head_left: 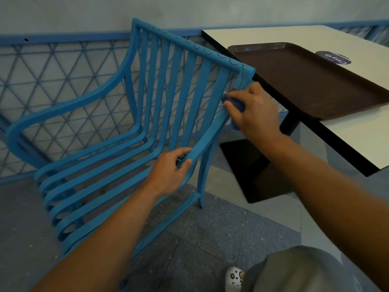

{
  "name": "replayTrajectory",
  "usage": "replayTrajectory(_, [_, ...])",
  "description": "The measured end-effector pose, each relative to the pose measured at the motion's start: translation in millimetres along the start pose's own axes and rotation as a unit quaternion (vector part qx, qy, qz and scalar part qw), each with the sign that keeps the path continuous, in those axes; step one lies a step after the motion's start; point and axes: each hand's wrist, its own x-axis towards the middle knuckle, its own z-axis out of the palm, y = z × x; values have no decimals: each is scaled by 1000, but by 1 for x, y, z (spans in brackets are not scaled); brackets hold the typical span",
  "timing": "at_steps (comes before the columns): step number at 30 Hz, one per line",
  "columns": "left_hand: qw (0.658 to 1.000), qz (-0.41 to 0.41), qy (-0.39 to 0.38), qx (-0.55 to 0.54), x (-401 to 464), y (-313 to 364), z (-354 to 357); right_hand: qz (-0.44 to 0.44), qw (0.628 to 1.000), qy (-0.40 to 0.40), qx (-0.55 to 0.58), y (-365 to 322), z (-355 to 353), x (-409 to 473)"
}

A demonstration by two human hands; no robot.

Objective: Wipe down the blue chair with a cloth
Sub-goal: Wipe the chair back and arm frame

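Two hands work the blue chair (pixel 134 131), which fills the left and centre of the frame, tilted beside the table (pixel 357 131). Its slatted frame looks stiff and light enough to tip; the armrest gives a sure hold. The left hand (pixel 168 171) curls round that armrest at centre, while the right hand (pixel 250 110), arm outstretched, pinches a soft blue cloth (pixel 235 103) against the backrest post.

So the chair (pixel 130 131) sits in front of the fence (pixel 52 81), with the table (pixel 294 36) just to its right and a tray (pixel 305 81) on that, left hand (pixel 168 173) on the chair's near arm, right hand (pixel 250 110) with the cloth (pixel 237 104) higher up it.
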Motion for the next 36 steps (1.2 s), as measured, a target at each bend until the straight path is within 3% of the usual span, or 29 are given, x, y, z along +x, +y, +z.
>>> replayTrajectory(5, [1000, -2, 1, -1, -1, 2, -2, -80, 993, -83, 24, -25, 31, -66])
replayTrajectory(8, [1000, -10, 4, 1, -1, 3, -2, -100, 989, -107, -3, -22, 27, -57])
replayTrajectory(16, [1000, -20, 7, -4, -1, 3, -1, 3, 1000, -15, 10, 0, 6, -9])
replayTrajectory(20, [1000, -11, 11, -6, -1, 6, -1, -83, 990, -116, 10, -23, 30, -63])
replayTrajectory(23, [1000, -16, 15, -1, -1, 6, -1, -135, 980, -146, -8, -23, 26, -64])
replayTrajectory(26, [1000, -20, 9, -5, -1, 6, -3, -146, 981, -119, -48, -8, 8, -30])
replayTrajectory(32, [1000, -25, 5, -12, -2, 6, -3, -34, 999, -13, -16, 10, -12, 14])
replayTrajectory(36, [1000, -24, 5, -19, -3, 9, -4, -101, 988, -111, -23, -10, 17, -37])
